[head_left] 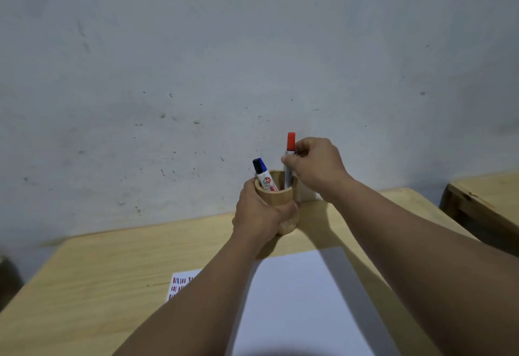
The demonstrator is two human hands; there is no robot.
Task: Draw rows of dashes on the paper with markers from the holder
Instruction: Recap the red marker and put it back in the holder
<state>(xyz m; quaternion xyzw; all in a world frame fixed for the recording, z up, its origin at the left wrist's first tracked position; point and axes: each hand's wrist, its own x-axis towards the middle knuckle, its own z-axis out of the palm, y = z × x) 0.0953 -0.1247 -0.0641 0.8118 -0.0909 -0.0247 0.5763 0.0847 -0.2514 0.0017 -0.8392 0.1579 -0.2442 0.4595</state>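
Note:
A round wooden holder (pixel 278 194) stands near the table's far edge, and my left hand (pixel 259 215) is wrapped around its side. A blue-capped marker (pixel 262 173) leans in it to the left. My right hand (pixel 316 166) pinches a red-capped marker (pixel 290 143) upright, its lower end still inside the holder. A blank white sheet (pixel 297 299) lies in front of me between my forearms. A second sheet (pixel 181 282) with red and blue dashes pokes out from under my left arm.
The wooden table (pixel 112 271) ends at a grey-white wall (pixel 252 61) right behind the holder. Another wooden table (pixel 488 195) stands to the right, across a gap. A small pale block (pixel 306 191) sits behind the holder.

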